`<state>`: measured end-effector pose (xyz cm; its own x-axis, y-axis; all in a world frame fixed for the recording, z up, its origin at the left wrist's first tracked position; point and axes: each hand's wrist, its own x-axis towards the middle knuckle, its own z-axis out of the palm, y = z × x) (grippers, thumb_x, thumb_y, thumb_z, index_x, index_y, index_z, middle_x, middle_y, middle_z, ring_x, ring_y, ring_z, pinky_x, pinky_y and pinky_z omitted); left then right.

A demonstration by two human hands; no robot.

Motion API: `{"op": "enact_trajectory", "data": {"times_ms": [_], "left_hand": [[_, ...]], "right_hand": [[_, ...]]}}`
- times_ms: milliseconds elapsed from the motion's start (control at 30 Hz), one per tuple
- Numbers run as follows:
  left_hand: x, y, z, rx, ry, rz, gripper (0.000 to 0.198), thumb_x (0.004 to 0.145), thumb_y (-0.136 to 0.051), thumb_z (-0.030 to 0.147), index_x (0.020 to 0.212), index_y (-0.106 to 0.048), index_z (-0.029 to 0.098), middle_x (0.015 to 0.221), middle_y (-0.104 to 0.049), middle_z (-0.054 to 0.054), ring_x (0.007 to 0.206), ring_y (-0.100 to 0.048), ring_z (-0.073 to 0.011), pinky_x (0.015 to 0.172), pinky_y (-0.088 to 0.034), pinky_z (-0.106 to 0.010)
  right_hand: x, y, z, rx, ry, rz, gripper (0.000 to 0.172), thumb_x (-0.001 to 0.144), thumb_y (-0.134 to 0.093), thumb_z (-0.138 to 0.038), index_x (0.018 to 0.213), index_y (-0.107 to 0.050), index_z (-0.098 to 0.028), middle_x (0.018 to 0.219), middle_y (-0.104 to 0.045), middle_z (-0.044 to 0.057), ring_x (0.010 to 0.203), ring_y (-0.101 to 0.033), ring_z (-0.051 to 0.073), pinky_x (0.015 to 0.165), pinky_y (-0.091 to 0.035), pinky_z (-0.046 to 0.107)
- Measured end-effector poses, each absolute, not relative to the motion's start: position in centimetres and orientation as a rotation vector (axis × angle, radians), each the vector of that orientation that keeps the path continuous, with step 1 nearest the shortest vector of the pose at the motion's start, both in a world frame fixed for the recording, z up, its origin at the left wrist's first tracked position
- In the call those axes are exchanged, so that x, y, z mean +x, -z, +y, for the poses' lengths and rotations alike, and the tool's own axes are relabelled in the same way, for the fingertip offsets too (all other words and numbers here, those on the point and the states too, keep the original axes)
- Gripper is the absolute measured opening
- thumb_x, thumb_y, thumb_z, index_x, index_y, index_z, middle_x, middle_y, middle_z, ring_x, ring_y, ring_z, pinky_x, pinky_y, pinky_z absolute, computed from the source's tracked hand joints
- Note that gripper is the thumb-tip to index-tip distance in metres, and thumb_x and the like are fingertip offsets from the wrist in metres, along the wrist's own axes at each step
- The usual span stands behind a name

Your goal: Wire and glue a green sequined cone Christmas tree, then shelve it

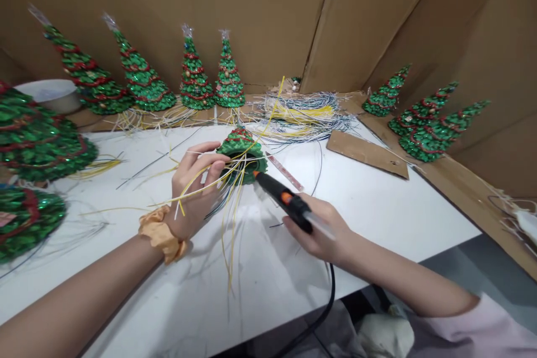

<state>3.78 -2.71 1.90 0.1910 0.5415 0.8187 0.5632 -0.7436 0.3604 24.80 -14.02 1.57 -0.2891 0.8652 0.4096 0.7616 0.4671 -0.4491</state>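
Observation:
A small green Christmas tree lies on its side, its hollow base facing me. Yellow, white and dark wires stick out of that opening. My left hand, with an orange scrunchie on its wrist, is closed on the left side of the tree, and some wires run across its fingers. In my right hand is a black hot glue gun with a clear glue stick in its rear. The gun's orange nozzle points at the right edge of the opening.
Several decorated trees stand along the back and left, others at the right. A heap of cut wires lies behind the work. Nearby are a cardboard strip, a ruler-like strip and a white bowl. The gun's cord hangs over the front edge.

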Motion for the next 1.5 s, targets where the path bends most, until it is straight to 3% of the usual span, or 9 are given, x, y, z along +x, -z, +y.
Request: {"op": "enact_trajectory", "data": {"times_ms": [233, 433, 700, 933, 1133, 1500], "left_hand": [[3.6, -2.0, -2.8, -2.444, 1.64, -1.14, 0.017, 0.087, -0.046, 0.023, 0.081, -0.061, 0.021, 0.097, -0.062, -0.005, 0.095, -0.058, -0.0186, 0.084, -0.047, -0.037], [3.6, -1.9, -2.7, -2.452, 1.67, -1.185, 0.017, 0.087, -0.046, 0.024, 0.082, -0.062, 0.023, 0.096, -0.062, -0.004, 0.096, -0.057, -0.0179, 0.088, -0.047, -0.037], [3.7, -1.9, -2.5, -2.425, 1.679, -1.146, 0.018, 0.087, -0.047, 0.022, 0.08, -0.063, 0.019, 0.092, -0.063, -0.005, 0.092, -0.058, -0.0174, 0.083, -0.048, -0.034], [3.6, -1.8, -2.6, -2.473, 1.652, -1.159, 0.016, 0.087, -0.047, 0.02, 0.083, -0.062, 0.024, 0.095, -0.061, -0.005, 0.097, -0.056, -0.0171, 0.087, -0.046, -0.036], [3.6, -1.8, -2.6, -2.448, 1.669, -1.124, 0.017, 0.087, -0.047, 0.019, 0.079, -0.062, 0.02, 0.092, -0.062, -0.005, 0.094, -0.057, -0.0173, 0.084, -0.047, -0.034], [3.6, -2.2, -2.8, -2.451, 1.658, -1.161, 0.02, 0.088, -0.045, 0.023, 0.078, -0.062, 0.019, 0.094, -0.062, -0.007, 0.093, -0.058, -0.0178, 0.083, -0.047, -0.034]], "right_hand": [[21.7, -2.3, -12.1, -1.74, 0.182, -2.378, 0.018, 0.083, -0.043, -0.029, 0.087, -0.052, -0.013, 0.076, -0.059, 0.008, 0.068, -0.056, 0.018, 0.052, -0.037, 0.026], [20.3, -3.2, -11.9, -1.859, 0.282, -2.397, 0.016, 0.085, -0.042, -0.026, 0.086, -0.052, -0.014, 0.077, -0.058, 0.009, 0.066, -0.054, 0.018, 0.049, -0.032, 0.026], [19.9, -3.5, -11.0, -1.878, 0.305, -2.375, 0.021, 0.087, -0.04, -0.028, 0.088, -0.052, -0.011, 0.079, -0.06, 0.012, 0.065, -0.056, 0.018, 0.047, -0.031, 0.025], [19.4, -4.8, -10.3, -1.999, 0.1, -2.382, 0.022, 0.086, -0.041, -0.03, 0.093, -0.05, -0.011, 0.086, -0.062, 0.015, 0.073, -0.061, 0.021, 0.052, -0.041, 0.027], [18.6, -5.4, -9.8, -2.053, 0.009, -2.347, 0.023, 0.086, -0.041, -0.03, 0.094, -0.05, -0.01, 0.088, -0.063, 0.016, 0.078, -0.062, 0.022, 0.058, -0.045, 0.029], [18.2, -4.3, -10.1, -2.04, 0.119, -2.314, 0.019, 0.086, -0.042, -0.027, 0.089, -0.049, -0.01, 0.082, -0.062, 0.016, 0.071, -0.062, 0.02, 0.052, -0.044, 0.026]]}}
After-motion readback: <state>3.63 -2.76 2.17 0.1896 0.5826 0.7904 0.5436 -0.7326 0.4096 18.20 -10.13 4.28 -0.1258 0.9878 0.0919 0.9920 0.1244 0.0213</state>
